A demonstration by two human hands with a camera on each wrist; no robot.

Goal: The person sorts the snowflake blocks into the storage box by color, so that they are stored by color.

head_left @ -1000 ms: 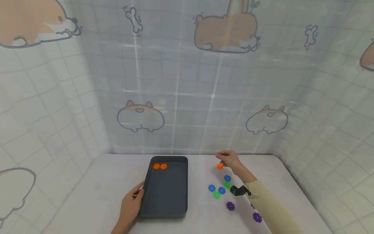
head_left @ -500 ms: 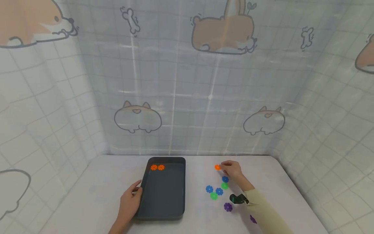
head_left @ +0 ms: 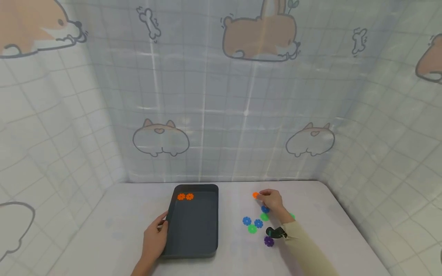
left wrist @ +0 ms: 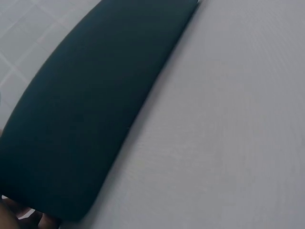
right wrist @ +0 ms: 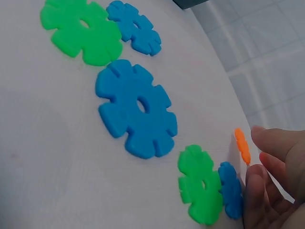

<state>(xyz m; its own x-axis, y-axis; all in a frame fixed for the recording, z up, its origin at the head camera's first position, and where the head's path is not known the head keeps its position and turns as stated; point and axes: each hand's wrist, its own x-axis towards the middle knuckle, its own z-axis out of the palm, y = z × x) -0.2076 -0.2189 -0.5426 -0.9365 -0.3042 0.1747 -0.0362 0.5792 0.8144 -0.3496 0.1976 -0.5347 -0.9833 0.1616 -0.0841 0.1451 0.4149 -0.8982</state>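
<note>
In the head view, my left hand (head_left: 154,235) grips the left side of a dark grey tray (head_left: 195,253). Two orange flower-shaped discs (head_left: 185,196) lie side by side in the tray's far left corner. In the left wrist view, fingers (left wrist: 45,221) show at the lower end of the tray's dark wall (left wrist: 95,95). My right hand (head_left: 271,200) pinches a third orange disc (head_left: 255,195) at its edge, right of the tray. The right wrist view has this orange disc (right wrist: 242,145) nearly edge-on at the thumb and fingertips, beside a blue disc (right wrist: 231,191).
Between tray and right forearm, blue discs (head_left: 246,220) and green discs (head_left: 252,229) lie on the white table. A purple disc (head_left: 269,241) is nearer me, by the black wrist camera (head_left: 276,232). Another green disc (head_left: 292,216) peeks out past the forearm. A patterned curtain (head_left: 221,153) encloses the table.
My right hand has come down from above the orange disc to its right edge and stays there with fingertips on it. The forearm now covers the nearer purple disc. The left hand keeps its place.
</note>
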